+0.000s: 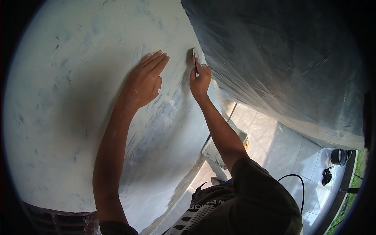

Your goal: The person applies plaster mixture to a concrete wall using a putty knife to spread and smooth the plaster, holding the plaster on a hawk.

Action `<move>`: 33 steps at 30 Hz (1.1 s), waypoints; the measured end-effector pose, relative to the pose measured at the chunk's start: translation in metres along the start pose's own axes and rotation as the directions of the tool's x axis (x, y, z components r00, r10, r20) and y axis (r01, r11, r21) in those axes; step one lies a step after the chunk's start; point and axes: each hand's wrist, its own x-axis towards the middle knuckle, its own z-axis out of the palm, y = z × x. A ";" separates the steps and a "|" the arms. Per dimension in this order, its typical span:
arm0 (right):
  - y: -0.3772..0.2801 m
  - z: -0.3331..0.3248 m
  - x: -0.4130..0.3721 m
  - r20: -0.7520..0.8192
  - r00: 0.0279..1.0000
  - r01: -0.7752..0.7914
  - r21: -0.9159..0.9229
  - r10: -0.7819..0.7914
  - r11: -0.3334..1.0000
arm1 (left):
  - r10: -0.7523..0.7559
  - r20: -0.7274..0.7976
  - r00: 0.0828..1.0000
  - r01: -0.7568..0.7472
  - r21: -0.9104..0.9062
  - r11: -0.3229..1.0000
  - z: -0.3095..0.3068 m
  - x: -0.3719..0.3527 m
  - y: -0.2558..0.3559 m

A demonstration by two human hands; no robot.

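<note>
A large pale wall surface (94,58) with bluish smears fills the left and middle. My left hand (144,80) lies against it, fingers extended, with a white spot of paste near the thumb. To its right, my right hand (200,78) grips a small flat scraper (194,55) smeared with white, its blade close to the surface's right edge. How far the blade touches the surface is hard to tell.
Translucent plastic sheeting (282,58) hangs at the right. Below are a tiled floor (290,149), a paste-smeared tray (213,152) behind my right arm, a black bucket (340,157), a dark object (326,176) and a black cable (302,188).
</note>
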 end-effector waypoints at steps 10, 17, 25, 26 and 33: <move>-0.083 -0.058 -0.099 0.184 0.965 0.121 0.331 -0.189 0.936 | -0.026 -0.002 1.000 0.026 -0.051 0.998 -0.001 -0.008 -0.005; -0.007 -0.010 -0.003 -0.004 0.998 0.063 0.032 -0.062 0.998 | -0.024 -0.002 1.000 0.024 0.002 1.000 0.000 -0.022 0.001; -0.075 -0.031 -0.087 0.212 0.951 0.190 0.183 -0.227 0.965 | -0.023 -0.017 1.000 0.022 -0.081 0.997 -0.001 -0.012 0.005; -0.091 -0.046 -0.102 0.244 0.947 0.149 0.242 -0.209 0.959 | -0.019 -0.026 0.999 0.016 -0.090 0.996 -0.001 -0.011 0.005; -0.091 -0.117 -0.133 0.480 0.719 -0.694 0.526 0.502 0.491 | -0.034 -0.112 0.993 0.020 -0.124 0.992 0.011 -0.010 0.012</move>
